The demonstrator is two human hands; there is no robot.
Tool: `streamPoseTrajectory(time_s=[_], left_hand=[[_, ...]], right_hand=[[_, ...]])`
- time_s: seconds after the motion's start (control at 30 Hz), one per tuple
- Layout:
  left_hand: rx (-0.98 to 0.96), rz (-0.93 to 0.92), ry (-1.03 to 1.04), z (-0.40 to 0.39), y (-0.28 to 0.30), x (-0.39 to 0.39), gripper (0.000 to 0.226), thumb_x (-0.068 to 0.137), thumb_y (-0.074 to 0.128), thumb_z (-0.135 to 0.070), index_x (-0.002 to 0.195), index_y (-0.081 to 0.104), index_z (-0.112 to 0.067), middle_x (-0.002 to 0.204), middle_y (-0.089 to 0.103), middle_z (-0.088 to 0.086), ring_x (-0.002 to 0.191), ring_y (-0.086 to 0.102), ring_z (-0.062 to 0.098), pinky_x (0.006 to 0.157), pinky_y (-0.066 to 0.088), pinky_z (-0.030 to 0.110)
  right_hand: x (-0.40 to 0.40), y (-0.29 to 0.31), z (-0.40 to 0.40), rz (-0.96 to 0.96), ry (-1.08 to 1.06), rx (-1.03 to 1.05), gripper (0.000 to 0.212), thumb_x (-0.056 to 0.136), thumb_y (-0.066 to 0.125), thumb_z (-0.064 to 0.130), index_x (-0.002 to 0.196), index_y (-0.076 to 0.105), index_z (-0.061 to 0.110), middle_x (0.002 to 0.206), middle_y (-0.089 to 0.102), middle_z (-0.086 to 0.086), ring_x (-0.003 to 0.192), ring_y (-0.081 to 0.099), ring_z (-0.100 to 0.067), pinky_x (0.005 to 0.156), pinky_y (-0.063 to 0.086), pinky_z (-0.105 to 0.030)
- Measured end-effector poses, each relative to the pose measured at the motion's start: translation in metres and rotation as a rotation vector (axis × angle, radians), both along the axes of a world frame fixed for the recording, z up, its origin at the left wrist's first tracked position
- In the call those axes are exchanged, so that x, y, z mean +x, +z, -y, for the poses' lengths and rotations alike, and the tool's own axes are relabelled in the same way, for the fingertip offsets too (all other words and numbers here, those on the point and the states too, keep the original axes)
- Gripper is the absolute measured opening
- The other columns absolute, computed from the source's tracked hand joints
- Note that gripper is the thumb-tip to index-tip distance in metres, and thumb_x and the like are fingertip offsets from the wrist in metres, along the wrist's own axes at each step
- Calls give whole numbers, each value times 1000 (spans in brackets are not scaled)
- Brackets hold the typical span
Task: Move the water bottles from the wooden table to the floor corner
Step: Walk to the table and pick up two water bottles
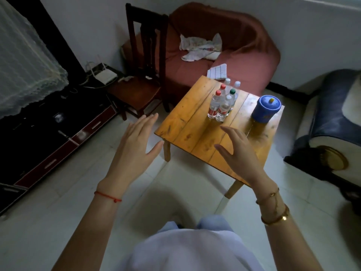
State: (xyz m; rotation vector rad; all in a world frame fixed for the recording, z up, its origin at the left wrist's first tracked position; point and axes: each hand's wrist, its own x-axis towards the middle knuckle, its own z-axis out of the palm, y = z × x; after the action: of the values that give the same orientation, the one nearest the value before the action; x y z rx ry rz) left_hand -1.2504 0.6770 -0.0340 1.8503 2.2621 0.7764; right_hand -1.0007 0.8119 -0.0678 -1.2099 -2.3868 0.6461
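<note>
Toward the far edge of the tabletop, I am looking at a tight cluster of clear plastic water bottles (pixel 222 102) with red, white and green caps, all standing upright on the low yellow wooden table (pixel 187 133). A blue round lidded plastic container (pixel 266 108) is sitting near the right edge, apart from the cluster.

I am holding my left hand (pixel 134 139) spread flat and empty, hovering over the pale tiled floor (pixel 48 202) just off the table's left corner. My right hand (pixel 237 147) is also empty, fingers loosely extended, hovering above the near half of the tabletop, short of the bottles. Neither hand is touching anything.

Step in hand, as I am judging it: reaching for the first bottles.

Procedure for a clean pickup:
1. Take the nearest bottles first; they are blocking access to those behind.
2. Grip around the body below the cap, not by the cap.
3. Lift straight up before moving sideways, because the bottles are standing touching or nearly touching and one could topple its neighbours.
4. Keep clear of the blue container.
</note>
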Motion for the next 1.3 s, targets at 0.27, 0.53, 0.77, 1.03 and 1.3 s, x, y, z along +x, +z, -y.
streamPoseTrajectory(time_s=[0.27, 0.53, 0.77, 1.03, 1.3], left_hand=[[-32, 44, -166, -73, -7, -52, 65, 93, 51, -39, 149, 22, -23, 153, 30, -3, 144, 15, 9, 119, 18, 44], [-35, 34, -289, -149, -18, -72, 65, 92, 53, -37, 148, 24, -20, 151, 34, 1, 144, 20, 13, 119, 7, 35], [-48, 11, -346, -218, -24, -72, 67, 92, 53, -37, 149, 22, -21, 152, 32, 0, 144, 20, 13, 121, 12, 40], [-30, -29, -380, -303, -32, -65, 65, 92, 53, -37, 148, 24, -22, 150, 36, 1, 141, 26, 14, 118, 11, 33], [-47, -41, -399, -385, -57, -57, 60, 91, 56, -32, 144, 32, -18, 142, 45, 2, 131, 42, 17, 109, 37, 38]], right_hand=[[-33, -13, -32, -6, -173, 2, 56, 89, 58, 37, 139, 36, 25, 140, 46, 2, 127, 41, -12, 100, 35, -23], [-50, -22, -74, 8, -274, -13, 57, 89, 59, 35, 140, 36, 23, 140, 46, 1, 128, 41, -14, 99, 31, -21], [-52, -25, -124, -11, -345, -19, 57, 89, 60, 32, 139, 38, 21, 140, 47, 0, 130, 40, -15, 100, 29, -22], [-46, -34, -198, -39, -398, -48, 56, 89, 61, 32, 139, 39, 19, 140, 47, -1, 131, 40, -15, 101, 32, -23], [-55, -55, -275, 11, -417, -55, 54, 88, 62, 34, 136, 42, 18, 133, 52, -3, 125, 45, -17, 101, 40, -30]])
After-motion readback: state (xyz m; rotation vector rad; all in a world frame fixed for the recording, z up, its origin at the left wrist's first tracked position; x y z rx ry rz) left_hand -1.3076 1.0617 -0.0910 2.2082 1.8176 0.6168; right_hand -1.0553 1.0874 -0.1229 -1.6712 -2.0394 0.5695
